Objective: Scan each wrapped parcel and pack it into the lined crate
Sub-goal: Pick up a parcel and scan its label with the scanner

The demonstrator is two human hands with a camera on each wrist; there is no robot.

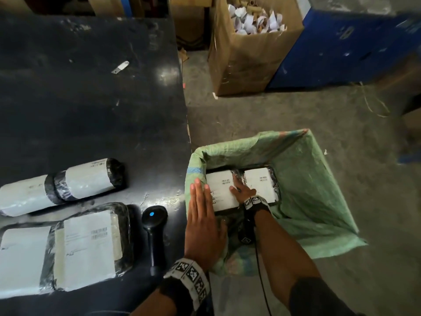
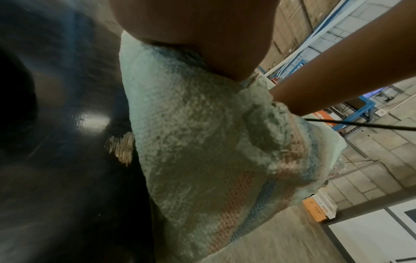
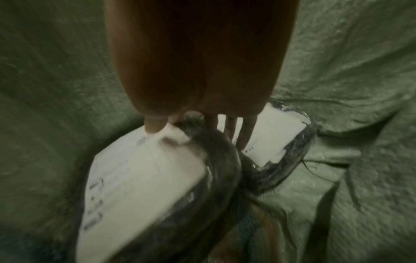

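A crate lined with a green woven sack (image 1: pixel 307 179) (image 3: pixel 337 71) stands on the floor right of the black table (image 1: pixel 79 99). At its bottom lies a black-wrapped parcel (image 1: pixel 221 192) (image 3: pixel 139 169) with a white label, and a second labelled parcel (image 1: pixel 259 181) (image 3: pixel 270 138) lies just beyond it. My right hand (image 1: pixel 242 190) (image 3: pixel 202 71) reaches into the crate; its thumb rests on the near label and its straight fingers point down between the two labels. My left hand (image 1: pixel 200 201) (image 2: pixel 202 35) lies flat with straight fingers over the liner (image 2: pixel 202 142) at the crate's left rim.
On the table lie a long wrapped parcel (image 1: pixel 68 181), a wider flat one (image 1: pixel 75 247) and a black scanner (image 1: pixel 153 226) with a blue light, close to the table's right edge. A cardboard box of paper scraps (image 1: pixel 246 53) and a blue cabinet (image 1: pixel 341 49) stand beyond the crate.
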